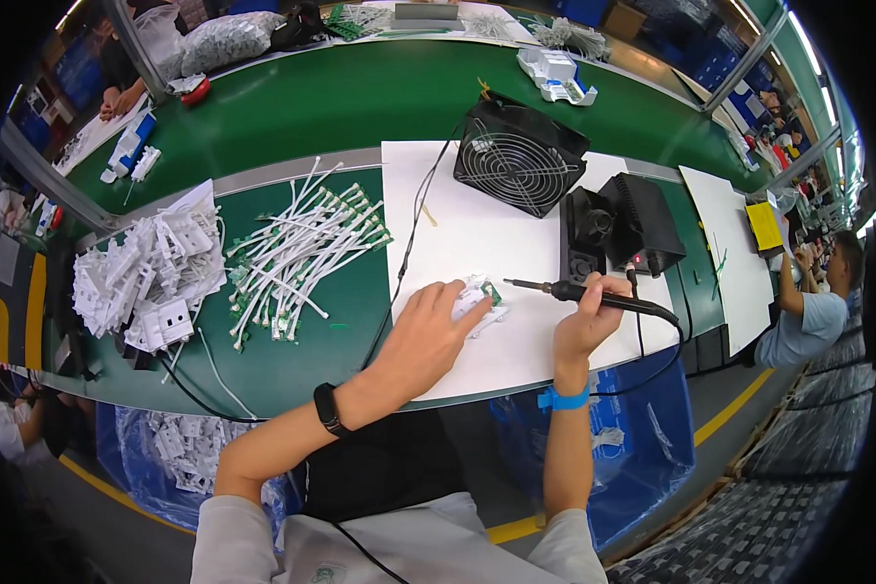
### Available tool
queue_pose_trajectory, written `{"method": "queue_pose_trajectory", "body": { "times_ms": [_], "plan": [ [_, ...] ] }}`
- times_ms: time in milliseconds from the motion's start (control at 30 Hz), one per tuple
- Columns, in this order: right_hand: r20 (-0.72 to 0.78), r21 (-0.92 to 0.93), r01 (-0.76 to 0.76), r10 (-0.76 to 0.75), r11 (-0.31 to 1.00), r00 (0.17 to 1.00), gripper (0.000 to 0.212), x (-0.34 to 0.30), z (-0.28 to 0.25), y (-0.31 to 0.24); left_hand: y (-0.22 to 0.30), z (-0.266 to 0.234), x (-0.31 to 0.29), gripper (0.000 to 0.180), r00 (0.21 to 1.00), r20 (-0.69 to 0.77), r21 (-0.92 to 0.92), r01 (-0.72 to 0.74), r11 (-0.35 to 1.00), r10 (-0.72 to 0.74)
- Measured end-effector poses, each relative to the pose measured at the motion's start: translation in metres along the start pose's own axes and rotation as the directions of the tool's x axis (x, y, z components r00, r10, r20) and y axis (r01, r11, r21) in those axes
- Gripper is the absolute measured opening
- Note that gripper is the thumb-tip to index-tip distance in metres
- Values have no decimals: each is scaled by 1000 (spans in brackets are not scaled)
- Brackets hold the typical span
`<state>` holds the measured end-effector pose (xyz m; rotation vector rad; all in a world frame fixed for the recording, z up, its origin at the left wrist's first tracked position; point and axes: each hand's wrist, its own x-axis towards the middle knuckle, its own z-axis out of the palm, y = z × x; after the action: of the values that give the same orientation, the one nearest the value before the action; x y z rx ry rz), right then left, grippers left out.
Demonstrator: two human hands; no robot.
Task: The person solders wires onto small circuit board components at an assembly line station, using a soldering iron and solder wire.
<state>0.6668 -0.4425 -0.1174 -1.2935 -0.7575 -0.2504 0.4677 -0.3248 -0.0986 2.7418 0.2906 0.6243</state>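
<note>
The green counter (311, 377) is carrying a heap of white plastic parts (151, 273) at the left, with a bundle of white cables (307, 255) lying beside it. A white sheet (428, 253) is covering the middle and is bearing a white piece (475, 286) near the front, a black fan (518, 161) farther back and a black boxy unit (644, 224) at the right.

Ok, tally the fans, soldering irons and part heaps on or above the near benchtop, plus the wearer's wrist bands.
Black square fan: 1
Black-handled soldering iron: 1
White plastic parts heap, white cable heap: 2
Black wristband, blue wristband: 2
Total: 6
</note>
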Motion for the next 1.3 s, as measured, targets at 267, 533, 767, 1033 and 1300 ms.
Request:
{"method": "queue_pose_trajectory", "body": {
  "times_ms": [267, 533, 767, 1033, 1300],
  "plan": [
    [188, 25, 32, -36, 999, 981, 10, -3, 4, 2, -7, -1, 3, 58, 999, 32, 15, -6, 1000, 6],
    [229, -7, 54, -51, 998, 972, 13, -2, 3, 0, -6, -1, 3, 59, 1000, 31, 1, 1, 1000, -1],
    [205, 12, 0, -2, 1000, 979, 15, -3, 6, -5, -7, -2, 3, 58, 999, 53, 19, -4, 1000, 3],
    [191, 9, -22, 20, 1000, 981, 16, -4, 5, -6, -5, -6, 3, 56, 998, 58, -19, 12, 1000, -11],
    [85, 1, 32, -32, 999, 996, 18, -5, -3, 2, -19, -10, 3, 54, 997, 82, -52, 9, 999, -5]
  ]
}}
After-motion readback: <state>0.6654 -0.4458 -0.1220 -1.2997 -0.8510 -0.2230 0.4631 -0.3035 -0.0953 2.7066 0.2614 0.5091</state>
